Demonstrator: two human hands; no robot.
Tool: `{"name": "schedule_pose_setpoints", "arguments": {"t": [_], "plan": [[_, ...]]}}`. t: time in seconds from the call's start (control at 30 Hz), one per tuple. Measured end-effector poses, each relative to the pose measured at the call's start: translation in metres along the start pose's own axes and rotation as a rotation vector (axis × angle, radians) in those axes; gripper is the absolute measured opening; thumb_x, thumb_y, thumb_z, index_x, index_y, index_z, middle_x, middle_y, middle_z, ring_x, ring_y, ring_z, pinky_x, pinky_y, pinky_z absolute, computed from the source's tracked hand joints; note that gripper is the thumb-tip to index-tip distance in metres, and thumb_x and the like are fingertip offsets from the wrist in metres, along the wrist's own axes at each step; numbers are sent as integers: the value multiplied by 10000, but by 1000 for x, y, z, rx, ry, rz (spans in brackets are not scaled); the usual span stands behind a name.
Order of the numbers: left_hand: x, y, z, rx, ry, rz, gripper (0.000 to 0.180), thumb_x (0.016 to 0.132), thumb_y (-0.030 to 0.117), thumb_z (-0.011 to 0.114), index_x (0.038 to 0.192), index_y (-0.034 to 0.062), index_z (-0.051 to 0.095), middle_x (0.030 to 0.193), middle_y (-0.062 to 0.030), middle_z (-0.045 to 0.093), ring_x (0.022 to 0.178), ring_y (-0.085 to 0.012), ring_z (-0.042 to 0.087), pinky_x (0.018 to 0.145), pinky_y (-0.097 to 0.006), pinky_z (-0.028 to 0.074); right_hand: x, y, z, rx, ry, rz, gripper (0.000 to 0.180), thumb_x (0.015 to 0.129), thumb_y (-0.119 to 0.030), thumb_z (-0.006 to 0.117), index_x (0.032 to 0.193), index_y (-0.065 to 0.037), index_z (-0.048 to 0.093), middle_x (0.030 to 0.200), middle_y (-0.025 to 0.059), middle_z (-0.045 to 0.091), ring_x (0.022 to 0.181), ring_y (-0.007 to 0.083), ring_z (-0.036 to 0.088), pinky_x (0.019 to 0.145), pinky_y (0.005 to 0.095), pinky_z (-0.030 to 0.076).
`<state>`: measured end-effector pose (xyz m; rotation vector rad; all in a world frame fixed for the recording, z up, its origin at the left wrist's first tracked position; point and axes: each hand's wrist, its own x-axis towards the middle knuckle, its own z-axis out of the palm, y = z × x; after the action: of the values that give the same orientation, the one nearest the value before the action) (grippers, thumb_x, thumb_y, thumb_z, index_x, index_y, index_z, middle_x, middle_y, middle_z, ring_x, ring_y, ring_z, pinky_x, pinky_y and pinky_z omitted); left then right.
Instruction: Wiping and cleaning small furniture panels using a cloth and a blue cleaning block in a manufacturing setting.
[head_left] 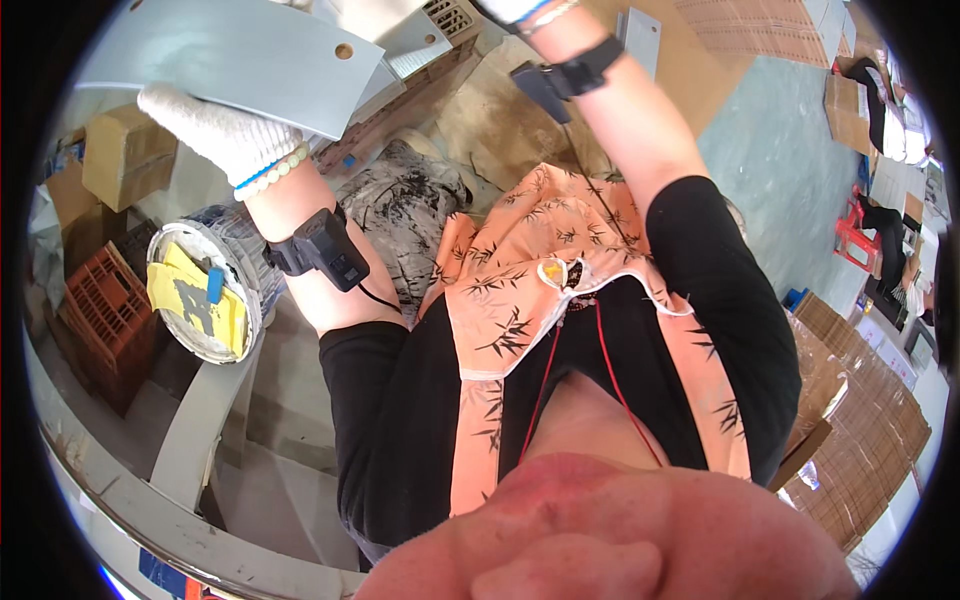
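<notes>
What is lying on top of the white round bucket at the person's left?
A yellow cloth with a grey smear and a small blue piece lies across the white round bucket. It covers the opening, so the contents are hidden.

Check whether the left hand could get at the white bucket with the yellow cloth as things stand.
Probably not right away: the left hand in its white glove is gripping the grey panel above; the bucket sits lower, beside that forearm, uncovered.

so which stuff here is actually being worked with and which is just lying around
In hand:
- grey metal panel, with a round hole
- left hand, white-gloved, under the panel's edge
- right hand, mostly out of frame

Lying about:
- white bucket with yellow rags
- orange crate
- cardboard box
</notes>
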<state>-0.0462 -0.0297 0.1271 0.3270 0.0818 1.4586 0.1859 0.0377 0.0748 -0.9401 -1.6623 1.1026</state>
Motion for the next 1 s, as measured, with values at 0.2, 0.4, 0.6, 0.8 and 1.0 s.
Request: {"name": "schedule_pose_setpoints", "arguments": {"t": [0.2,0.4,0.6,0.8,1.0], "plan": [[0,-33,0,695,260,260,782,865,658,511,1303,10,507,1240,-178,544,1110,-336,535,1005,-485,452,-16,-102,19,-370,89,-672,138,892,-78,619,997,-29,695,1010,119,700,898,269,659,801,334,516],[-2,-68,-2,729,250,263,742,891,629,526,1347,45,483,1317,-133,553,1151,-308,559,975,-459,489,-48,-39,37,20,55,-799,239,923,-156,594,1114,-22,647,1038,116,687,923,224,653,784,318,533],[-10,-63,20,189,-78,-6,818,884,683,488,1372,27,458,1264,-179,569,1091,-336,577,951,-481,496,-181,-30,10,-751,-494,301,231,947,-282,598,1132,-160,666,1029,138,675,933,305,639,795,334,519],[-4,-94,41,51,-193,-177,894,878,737,451,1396,9,432,1210,-225,584,1032,-364,595,928,-502,504,-225,-45,-56,265,192,355,264,942,-204,628,1110,-1,629,976,34,663,938,108,616,823,270,505],[-20,-130,52,12,-138,-260,968,870,802,341,1396,-6,428,1193,-231,595,1008,-363,614,905,-499,520,-198,-129,-32,-322,54,-254,294,870,-209,729,1088,-28,651,923,83,695,788,138,686,613,276,560]]}}
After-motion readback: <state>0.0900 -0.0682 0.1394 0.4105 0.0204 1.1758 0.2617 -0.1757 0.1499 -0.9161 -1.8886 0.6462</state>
